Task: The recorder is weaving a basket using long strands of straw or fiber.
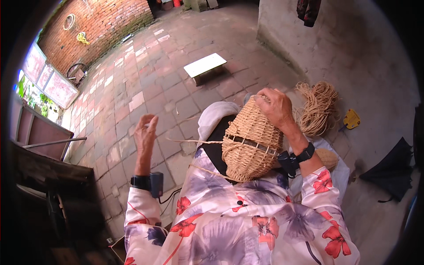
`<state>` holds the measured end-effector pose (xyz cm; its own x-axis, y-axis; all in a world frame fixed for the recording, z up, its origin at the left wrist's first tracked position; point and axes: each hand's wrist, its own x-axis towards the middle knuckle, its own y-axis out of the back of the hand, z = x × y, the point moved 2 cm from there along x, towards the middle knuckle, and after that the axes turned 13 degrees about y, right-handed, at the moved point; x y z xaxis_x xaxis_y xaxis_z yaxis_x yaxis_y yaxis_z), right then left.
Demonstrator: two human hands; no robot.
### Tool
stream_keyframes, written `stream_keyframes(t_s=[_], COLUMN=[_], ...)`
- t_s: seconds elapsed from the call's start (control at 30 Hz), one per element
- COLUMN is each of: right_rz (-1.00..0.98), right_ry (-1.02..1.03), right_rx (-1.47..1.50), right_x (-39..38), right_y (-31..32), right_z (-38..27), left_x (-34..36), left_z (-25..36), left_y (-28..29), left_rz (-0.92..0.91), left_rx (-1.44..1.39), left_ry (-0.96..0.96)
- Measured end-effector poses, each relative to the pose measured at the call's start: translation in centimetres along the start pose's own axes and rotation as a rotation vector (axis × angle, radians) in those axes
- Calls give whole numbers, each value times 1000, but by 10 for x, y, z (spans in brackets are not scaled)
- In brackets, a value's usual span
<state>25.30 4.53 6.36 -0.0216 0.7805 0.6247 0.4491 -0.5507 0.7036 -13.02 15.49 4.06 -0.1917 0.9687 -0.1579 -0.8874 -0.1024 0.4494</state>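
Note:
A cone-shaped basket of woven straw-coloured cord rests in my lap, tilted, with a dark flat strip running round its middle. My right hand is wrapped over the basket's narrow far end, its fingertips partly hidden. From the basket's left side a loose cord stretches out, and a second strand lies lower across my clothing. My left hand is raised in the air left of the basket, apart from it, with fingers loosely bent and nothing visible in them. Each wrist carries a black band with a small box.
A bundle of straw-coloured cord lies right of the basket by the wall. Near it are a yellow tag-like object and a folded black umbrella. A low white-topped stool stands ahead on the paved floor. Dark furniture is at left.

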Motion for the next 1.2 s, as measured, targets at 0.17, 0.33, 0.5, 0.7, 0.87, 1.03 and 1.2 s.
stream_keyframes(t_s=[0.17, 0.33, 0.5, 0.7, 0.87, 1.03, 1.2], right_rz=[68, 129, 21, -151, -288, -235, -193], right_ry=[-95, -164, -288, -452, -323, -343, -176], right_rx=[61, 171, 159, 141, 212, 363, 176], right_x=[-10, -27, -23, -2, -19, -29, -16], right_y=[12, 18, 24, 16, 11, 12, 7], right_z=[0, 13, 22, 20, 53, 60, 33], left_x=[-106, -130, -114, -109, -117, -99, -74], left_z=[28, 40, 50, 77, 97, 97, 93], left_y=[-51, -77, -94, -115, -145, -109, -88], left_rz=[-563, -669, -925, -1009, -1243, -1246, -1076], left_rx=[124, 181, 74, 148, -176, 13, 174], left_ry=[-500, -530, -453, -538, -260, -55, -251])
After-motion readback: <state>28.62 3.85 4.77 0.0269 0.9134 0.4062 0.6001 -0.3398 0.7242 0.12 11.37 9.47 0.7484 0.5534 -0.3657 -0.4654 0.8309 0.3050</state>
